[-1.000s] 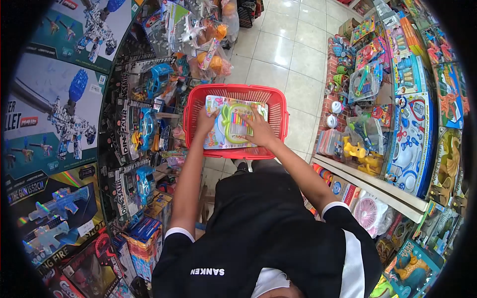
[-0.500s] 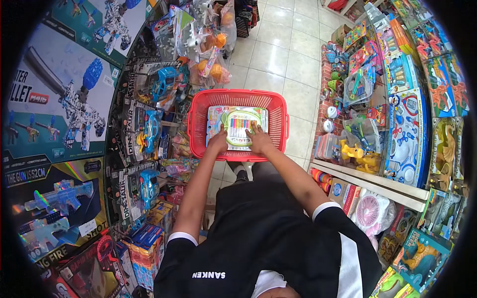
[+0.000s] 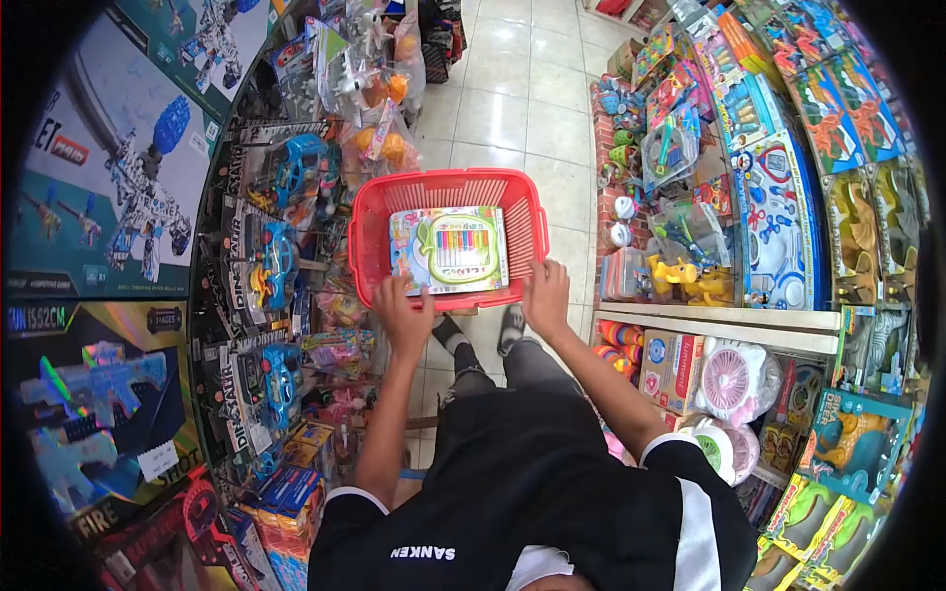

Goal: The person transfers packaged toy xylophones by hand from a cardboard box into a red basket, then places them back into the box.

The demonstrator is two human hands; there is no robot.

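One red basket (image 3: 368, 225), marker pack (image 3: 449, 250) inside; left fingers (image 3: 387, 289) at seven o'clock, right fingers (image 3: 548, 277) at four, hold unclear; possible pack slide from uneven lifting.

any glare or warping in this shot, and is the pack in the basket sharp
Head view: fisheye bowing, with black corners; head view: glare on the floor tiles and rainbow sheen on the toy gun box at lower left; head view: pack in the red basket fairly sharp, fine print unreadable.
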